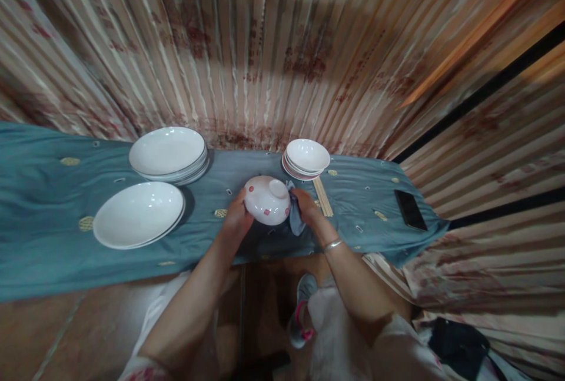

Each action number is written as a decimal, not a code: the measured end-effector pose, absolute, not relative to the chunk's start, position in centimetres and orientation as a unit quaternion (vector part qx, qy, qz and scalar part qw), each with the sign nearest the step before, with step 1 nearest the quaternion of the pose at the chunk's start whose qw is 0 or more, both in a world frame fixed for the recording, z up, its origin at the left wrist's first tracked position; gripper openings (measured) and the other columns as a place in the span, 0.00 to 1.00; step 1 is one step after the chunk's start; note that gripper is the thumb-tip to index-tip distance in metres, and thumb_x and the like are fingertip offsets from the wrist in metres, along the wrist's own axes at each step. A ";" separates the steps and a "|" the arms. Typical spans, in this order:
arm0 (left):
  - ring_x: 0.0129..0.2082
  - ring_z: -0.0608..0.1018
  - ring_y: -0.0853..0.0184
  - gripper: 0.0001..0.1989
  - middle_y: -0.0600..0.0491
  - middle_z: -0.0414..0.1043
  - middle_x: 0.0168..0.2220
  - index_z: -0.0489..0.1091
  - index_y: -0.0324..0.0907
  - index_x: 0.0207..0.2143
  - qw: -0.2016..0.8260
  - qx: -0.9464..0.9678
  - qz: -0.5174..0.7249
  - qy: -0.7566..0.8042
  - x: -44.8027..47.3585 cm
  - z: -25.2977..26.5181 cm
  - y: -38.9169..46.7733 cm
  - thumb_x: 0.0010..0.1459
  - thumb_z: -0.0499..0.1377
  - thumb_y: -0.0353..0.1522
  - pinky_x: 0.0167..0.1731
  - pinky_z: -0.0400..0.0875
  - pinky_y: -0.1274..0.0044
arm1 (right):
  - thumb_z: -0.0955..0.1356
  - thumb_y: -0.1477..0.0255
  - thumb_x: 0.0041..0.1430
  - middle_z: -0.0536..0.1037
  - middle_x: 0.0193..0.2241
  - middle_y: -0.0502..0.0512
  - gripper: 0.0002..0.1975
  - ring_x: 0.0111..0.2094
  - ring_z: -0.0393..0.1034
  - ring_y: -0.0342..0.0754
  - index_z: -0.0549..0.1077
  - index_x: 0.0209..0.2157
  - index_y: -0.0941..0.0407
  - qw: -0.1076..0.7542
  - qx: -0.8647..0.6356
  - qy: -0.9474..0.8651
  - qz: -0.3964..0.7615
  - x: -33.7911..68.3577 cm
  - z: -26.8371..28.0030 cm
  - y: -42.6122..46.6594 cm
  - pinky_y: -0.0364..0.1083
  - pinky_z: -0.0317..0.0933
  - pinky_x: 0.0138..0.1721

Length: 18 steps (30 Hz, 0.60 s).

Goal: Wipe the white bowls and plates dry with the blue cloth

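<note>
Right now, from my head camera: an upturned bowl between my two hands, over the near edge of the blue cloth.

My left hand is clasped on the bowl's left rim, fingers curled under it, while my right hand is closed on a grey rag pressed to the bowl's right side. The bowl is white with small red marks, foot ring up; I judge it glazed ceramic, so stiff, fairly light for one hand, slick where wiped, and likely to chip if knocked. The rim, pinched inside and out, looks the safest hold; the domed outside offers little purchase. Just beyond it stands a stack of small bowls with chopsticks beside it; stacked plates and a single plate lie to the left, a phone well to the right.
</note>
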<state>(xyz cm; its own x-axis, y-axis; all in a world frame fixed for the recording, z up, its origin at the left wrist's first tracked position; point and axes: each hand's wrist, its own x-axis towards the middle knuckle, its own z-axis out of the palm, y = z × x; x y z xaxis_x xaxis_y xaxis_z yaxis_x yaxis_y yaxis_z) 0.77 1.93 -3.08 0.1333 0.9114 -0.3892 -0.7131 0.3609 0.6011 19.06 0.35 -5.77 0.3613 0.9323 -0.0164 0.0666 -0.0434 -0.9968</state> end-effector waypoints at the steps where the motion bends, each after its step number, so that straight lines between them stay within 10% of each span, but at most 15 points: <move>1: 0.55 0.78 0.54 0.11 0.44 0.82 0.42 0.77 0.40 0.40 0.735 0.131 0.551 0.372 0.7 -3.0 2.1 0.66 0.54 0.31 0.58 0.70 0.64 | 0.71 0.53 0.53 0.79 0.22 0.49 0.18 0.32 0.73 0.49 0.75 0.26 0.54 0.557 -0.612 -0.401 0.393 18.6 -5.7 0.1 0.48 0.68 0.40; 13: 0.50 0.81 0.58 0.13 0.46 0.82 0.36 0.76 0.36 0.45 0.717 0.079 0.562 0.406 -0.1 -1.0 2.1 0.68 0.51 0.28 0.54 0.74 0.69 | 0.63 0.68 0.53 0.76 0.26 0.46 0.06 0.33 0.72 0.48 0.70 0.30 0.52 0.446 -0.689 -0.469 0.327 15.5 -6.1 -2.9 0.46 0.67 0.39; 18: 0.50 0.81 0.59 0.13 0.44 0.82 0.38 0.74 0.34 0.49 0.726 0.083 0.567 0.380 -0.4 -1.8 2.4 0.66 0.53 0.28 0.55 0.73 0.69 | 0.66 0.69 0.52 0.81 0.42 0.58 0.20 0.47 0.76 0.55 0.71 0.48 0.55 0.380 -0.693 -0.545 0.279 14.4 -5.8 -4.5 0.52 0.67 0.50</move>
